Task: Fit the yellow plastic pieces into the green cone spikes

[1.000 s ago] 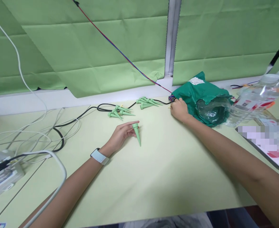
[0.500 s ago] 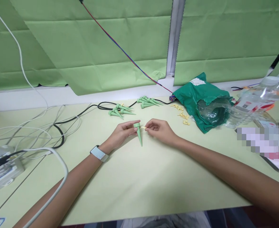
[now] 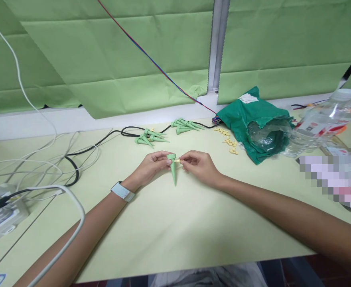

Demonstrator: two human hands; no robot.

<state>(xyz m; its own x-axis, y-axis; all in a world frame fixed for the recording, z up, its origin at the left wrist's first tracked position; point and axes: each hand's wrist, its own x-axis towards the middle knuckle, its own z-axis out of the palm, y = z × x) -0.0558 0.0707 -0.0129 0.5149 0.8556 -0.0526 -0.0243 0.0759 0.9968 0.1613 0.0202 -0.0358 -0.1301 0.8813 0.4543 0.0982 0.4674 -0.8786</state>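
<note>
Between thumb and fingers, my left hand (image 3: 154, 166) grips a green spike (image 3: 173, 171) near its wide cap, its tip pointing down toward the table's front. My right hand (image 3: 201, 165) pinches a small yellow piece (image 3: 178, 160), whose far end meets the side of the spike just below the cap. Whether it is inserted there is too small to tell. Beyond my hands lie two groups of green spikes, one at the left (image 3: 150, 138) and one further right (image 3: 186, 125). Several small yellow pieces (image 3: 231, 142) are scattered to the right.
A torn green bag (image 3: 238, 119) with clear plastic inside stands at the back right, beside clear bottles (image 3: 319, 119). A blurred flat object (image 3: 331, 183) lies at the right. Cables and a white power strip (image 3: 8, 217) occupy the left of the table (image 3: 193, 231).
The yellow piece in my right hand has come up against the spike, closing the small gap. The spike now hangs a little straighter. The whole view has shifted slightly.
</note>
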